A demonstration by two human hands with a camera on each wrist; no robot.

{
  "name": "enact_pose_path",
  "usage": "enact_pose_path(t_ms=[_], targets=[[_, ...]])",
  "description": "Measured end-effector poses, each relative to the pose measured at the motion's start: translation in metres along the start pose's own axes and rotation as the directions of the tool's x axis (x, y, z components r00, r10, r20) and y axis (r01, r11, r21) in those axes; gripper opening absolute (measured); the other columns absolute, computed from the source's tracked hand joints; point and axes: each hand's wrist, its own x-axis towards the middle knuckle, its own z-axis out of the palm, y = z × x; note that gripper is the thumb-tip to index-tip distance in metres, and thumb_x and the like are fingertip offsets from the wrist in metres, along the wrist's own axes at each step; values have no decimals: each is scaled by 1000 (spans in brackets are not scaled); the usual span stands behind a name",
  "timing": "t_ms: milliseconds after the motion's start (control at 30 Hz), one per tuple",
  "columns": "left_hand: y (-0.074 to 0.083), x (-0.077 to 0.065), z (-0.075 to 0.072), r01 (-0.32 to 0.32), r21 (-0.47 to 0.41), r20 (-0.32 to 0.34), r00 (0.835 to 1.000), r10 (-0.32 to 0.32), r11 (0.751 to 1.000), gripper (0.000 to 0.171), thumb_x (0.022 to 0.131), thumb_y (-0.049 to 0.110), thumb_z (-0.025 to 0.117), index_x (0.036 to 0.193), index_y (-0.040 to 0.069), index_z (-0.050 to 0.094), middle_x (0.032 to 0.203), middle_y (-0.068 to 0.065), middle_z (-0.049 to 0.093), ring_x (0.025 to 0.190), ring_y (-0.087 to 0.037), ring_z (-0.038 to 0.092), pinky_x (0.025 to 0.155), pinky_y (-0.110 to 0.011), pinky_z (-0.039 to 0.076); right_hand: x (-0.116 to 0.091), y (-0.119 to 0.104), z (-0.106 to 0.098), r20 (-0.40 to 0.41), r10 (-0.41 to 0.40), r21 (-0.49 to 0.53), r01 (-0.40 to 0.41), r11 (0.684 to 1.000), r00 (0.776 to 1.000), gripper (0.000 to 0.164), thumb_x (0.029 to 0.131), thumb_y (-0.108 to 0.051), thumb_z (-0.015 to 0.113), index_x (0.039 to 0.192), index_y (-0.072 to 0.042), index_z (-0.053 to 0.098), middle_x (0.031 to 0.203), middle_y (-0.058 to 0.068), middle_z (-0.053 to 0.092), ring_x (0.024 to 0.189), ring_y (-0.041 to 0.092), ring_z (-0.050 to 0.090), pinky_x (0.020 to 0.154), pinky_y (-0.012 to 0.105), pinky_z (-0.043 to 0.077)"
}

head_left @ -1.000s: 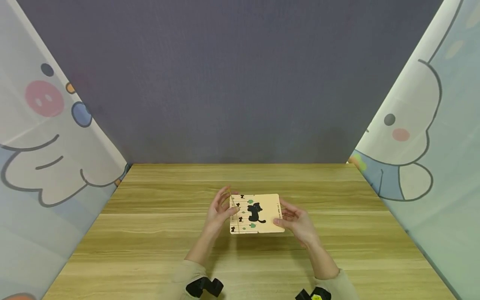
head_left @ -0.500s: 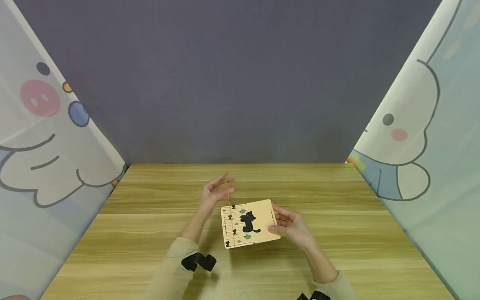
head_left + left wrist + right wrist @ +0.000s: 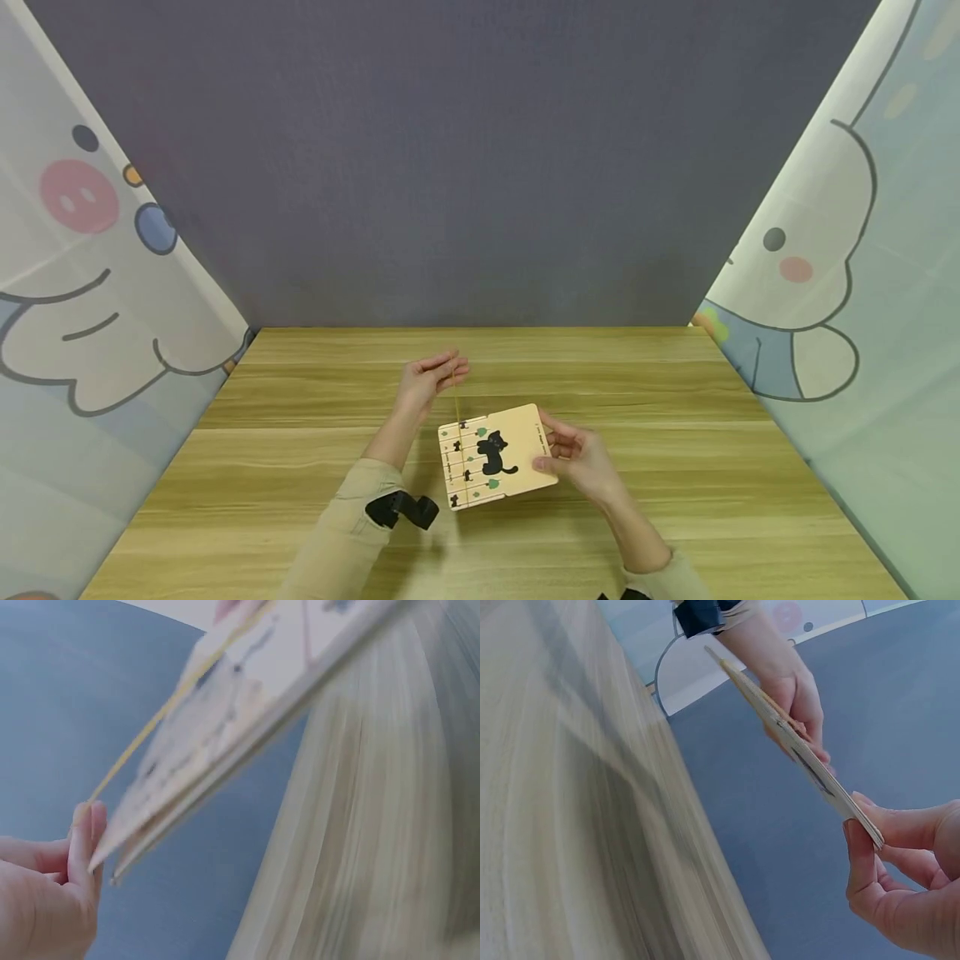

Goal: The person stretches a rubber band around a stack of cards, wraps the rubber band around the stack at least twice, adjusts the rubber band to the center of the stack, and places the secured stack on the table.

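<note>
Left hand point(image 3: 423, 385): a second ago at the booklet's left end, now out past its far edge. Grip was spread half a second back; now narrow, fingertips together pinching the yellow elastic band point(image 3: 456, 402). Band is drawn out straight from booklet to fingertips, so looks taut; reads as the band being worked on or off the left end, can't tell which. Booklet point(image 3: 497, 457) sits between the hands, held above the desk point(image 3: 315, 450), shadow under it; has turned since, left end now nearer the person. Right hand point(image 3: 585, 462): same hold throughout, grip pinching the booklet's right end, thumb on the printed face, so it acts as the anchor.

Booklet look, left to right: cream cover, rounded corners; thin lines, small black cats and green trees at left end, with the band crossing over them; big black cat mid-cover; small line of print toward right end, too small to read. Little notches on both long edges. Left wrist view blurred, but shows a gap between layers; right wrist view shows it thin, edge-on.
</note>
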Motion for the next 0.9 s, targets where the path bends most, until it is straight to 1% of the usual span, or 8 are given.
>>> enact_pose_path(t_ms=[100,233,333,467,600,733,800,900], targets=[[4,2,1,71,29,-13,997,-71,997,31,85,-4,53,115,-12,51,86,-15,66,73,-17,65,67,-21,51,0,2,0,-6,-9,-2,9,1000,1000,66,69,11,67,127,12,35,89,24,55,72,16,58,63,23,52],[9,8,-3,139,176,60,987,-151,975,30,87,3,53,113,-12,53,79,-7,66,54,-5,54,47,-11,43,-1,3,-1,-23,-3,-30,3,1000,1000,66,70,11,67,127,11,35,89,24,56,70,16,57,61,23,51],[14,12,-8,136,330,167,965,-200,934,28,90,7,51,110,-13,55,76,-6,64,46,-3,42,40,-12,32,-1,4,-2,-44,23,-42,-25,999,999,66,69,10,67,128,9,37,90,23,56,69,16,57,60,22,50],[22,15,-10,100,509,280,920,-274,855,30,93,15,47,99,-12,58,70,-7,59,43,-2,37,38,-13,27,-1,5,-4,-61,46,-51,-49,997,997,66,69,10,68,128,8,38,90,22,56,69,16,57,58,21,50],[30,16,-9,23,645,370,866,-338,764,40,95,22,42,91,-13,61,58,-5,55,38,-3,34,36,-14,25,-1,6,-5,-61,46,-70,-50,996,997,66,69,9,68,128,7,38,90,21,56,67,15,55,56,20,48],[37,15,-8,-65,729,453,793,-408,681,43,97,26,38,94,-7,65,47,-2,49,34,-4,29,36,-17,24,-2,7,-5,-61,50,-81,-55,995,997,66,70,8,69,128,7,38,89,20,56,67,14,55,56,19,48],[40,15,-6,-132,750,507,745,-434,648,42,97,26,37,92,-5,66,54,2,57,33,-5,28,35,-19,24,-2,7,-6,-61,50,-84,-55,995,997,66,69,7,69,128,8,38,89,20,56,67,15,56,56,20,48],[46,14,-2,-270,754,601,652,-462,599,36,96,23,39,95,0,67,57,-3,60,30,-6,29,34,-20,26,-2,8,-6,-71,54,-96,-61,994,996,67,69,7,69,128,7,39,89,18,56,66,14,54,55,19,47]])
